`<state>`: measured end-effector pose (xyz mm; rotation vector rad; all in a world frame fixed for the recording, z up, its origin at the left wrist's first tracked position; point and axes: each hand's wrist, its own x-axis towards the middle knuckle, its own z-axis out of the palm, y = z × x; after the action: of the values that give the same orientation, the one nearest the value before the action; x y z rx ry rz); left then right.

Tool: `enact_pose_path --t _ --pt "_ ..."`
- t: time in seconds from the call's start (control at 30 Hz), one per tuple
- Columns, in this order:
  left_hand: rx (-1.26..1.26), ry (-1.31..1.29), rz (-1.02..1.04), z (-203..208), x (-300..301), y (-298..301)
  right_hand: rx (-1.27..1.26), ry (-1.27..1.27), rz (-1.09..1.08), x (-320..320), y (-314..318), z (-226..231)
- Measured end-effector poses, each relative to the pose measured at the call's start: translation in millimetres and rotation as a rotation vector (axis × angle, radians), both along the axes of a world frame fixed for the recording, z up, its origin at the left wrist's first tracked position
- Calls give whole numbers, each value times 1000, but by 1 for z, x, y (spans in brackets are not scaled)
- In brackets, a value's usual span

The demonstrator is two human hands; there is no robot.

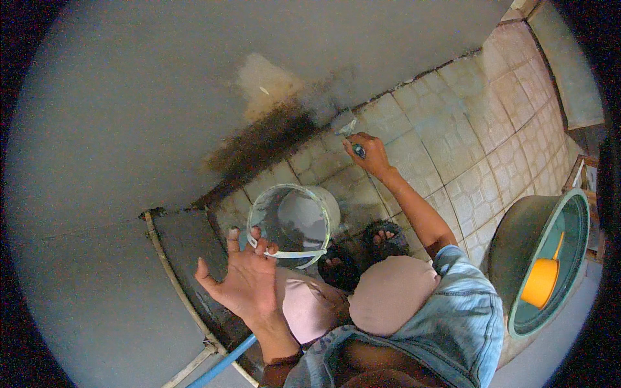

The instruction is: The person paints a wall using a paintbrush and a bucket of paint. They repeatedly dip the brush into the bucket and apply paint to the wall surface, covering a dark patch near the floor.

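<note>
My left hand (249, 284) is palm up, with thumb and one finger stretched out. Its other fingers curl around the white handle (297, 253) of a pale, translucent bucket (331, 210). Grey liquid, looking like paint, shows inside the bucket. Farther forward, my right hand (369, 154) grips what looks like a paintbrush by its dark handle, at the foot of the grey wall (162, 110). The brush's pale, flat end (345, 121) is at the line where wall and floor meet, beside a dark stain (265, 139); whether it touches the wall I cannot tell.
Patterned tiles (466, 142) cover the floor. A large green tub (524, 233) stands at the right, with an orange dipper (541, 282) in it. My feet in dark sandals (386, 239) are behind the bucket. A blue hose or pipe (223, 362) runs along the lower left.
</note>
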<state>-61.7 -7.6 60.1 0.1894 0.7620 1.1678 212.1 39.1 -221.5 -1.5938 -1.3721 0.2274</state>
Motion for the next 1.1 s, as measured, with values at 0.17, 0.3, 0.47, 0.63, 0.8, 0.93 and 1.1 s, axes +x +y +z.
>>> enact_pose_path --t 0.17,0.3,0.47,0.63,0.8,0.93,1.1 --pt "-4 -7 -16 -1 -2 -1 -58 51 -44 -6 5 20" --pt "4 -28 -21 1 -2 -3 -151 71 -42 -8 1 25" --pt "13 -27 -32 0 -1 -2 -103 61 -77 -8 8 13" --pt "16 -25 -52 0 -1 -2 -160 48 -72 -4 19 11" --pt "6 -4 -37 1 1 -1 -22 147 -28 -1 27 21" --pt "-3 -13 -30 2 1 -3 152 27 9 -10 6 55" --pt "2 -8 -36 1 0 -1 360 -12 46 -16 -10 92"
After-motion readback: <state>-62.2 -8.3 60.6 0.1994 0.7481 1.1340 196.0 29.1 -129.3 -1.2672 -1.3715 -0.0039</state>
